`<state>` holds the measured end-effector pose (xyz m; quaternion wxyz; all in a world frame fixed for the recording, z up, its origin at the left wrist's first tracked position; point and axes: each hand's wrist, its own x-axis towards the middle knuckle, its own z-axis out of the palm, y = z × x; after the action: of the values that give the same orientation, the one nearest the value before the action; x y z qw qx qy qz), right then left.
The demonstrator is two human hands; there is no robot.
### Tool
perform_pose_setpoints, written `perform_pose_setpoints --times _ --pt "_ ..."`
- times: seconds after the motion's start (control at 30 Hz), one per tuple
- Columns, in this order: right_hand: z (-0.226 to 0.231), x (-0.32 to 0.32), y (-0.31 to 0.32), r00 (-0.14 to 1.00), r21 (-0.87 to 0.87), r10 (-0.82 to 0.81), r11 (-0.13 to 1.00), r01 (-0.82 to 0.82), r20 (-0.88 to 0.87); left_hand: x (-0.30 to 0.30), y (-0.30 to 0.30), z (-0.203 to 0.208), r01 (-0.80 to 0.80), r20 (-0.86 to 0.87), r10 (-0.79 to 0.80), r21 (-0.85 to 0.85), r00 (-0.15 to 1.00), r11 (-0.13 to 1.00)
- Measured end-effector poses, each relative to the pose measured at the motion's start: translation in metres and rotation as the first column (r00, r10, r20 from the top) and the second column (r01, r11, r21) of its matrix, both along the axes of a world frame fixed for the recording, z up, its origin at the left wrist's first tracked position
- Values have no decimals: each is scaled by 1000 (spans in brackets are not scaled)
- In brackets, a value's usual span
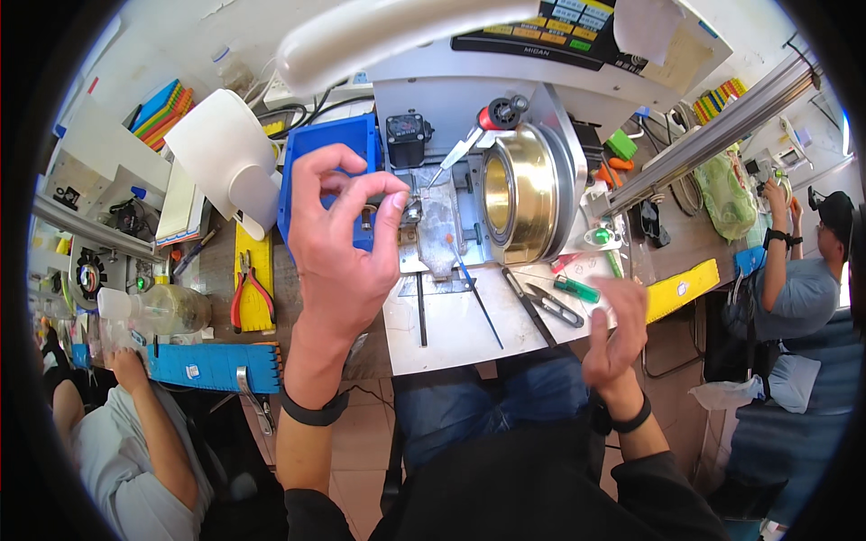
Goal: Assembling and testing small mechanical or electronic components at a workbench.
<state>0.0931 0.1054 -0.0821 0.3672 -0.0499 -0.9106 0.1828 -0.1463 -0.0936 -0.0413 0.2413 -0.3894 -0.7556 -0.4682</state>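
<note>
On the counter [290,311], the metal fixture [439,227] sits left of a brass ring [539,194] — near it the left hand [345,257] pinches narrowly, contents indeterminable — while snips [555,305] lie near the blurred, loosely spread right hand [618,335], apparently for ready reach.

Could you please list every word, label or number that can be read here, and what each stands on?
I don't copy printed text, so locations only:
Black control panel: one clear word below the keys; key labels too small.
Yellow strip at right: white label, unreadable.
Blue strip: another label, unreadable.
</note>
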Motion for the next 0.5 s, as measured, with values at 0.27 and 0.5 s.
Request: perform_pose_setpoints --times 0.27,0.5 --pt "55 -78 -85 784 -1000 620 -17 -15 -22 19 4 3 -23 80 25 -25 996 999" --pt "34 -147 -101 971 -970 155 -194 -149 -180 29 6 -5 -52 45 53 -22 998 998"
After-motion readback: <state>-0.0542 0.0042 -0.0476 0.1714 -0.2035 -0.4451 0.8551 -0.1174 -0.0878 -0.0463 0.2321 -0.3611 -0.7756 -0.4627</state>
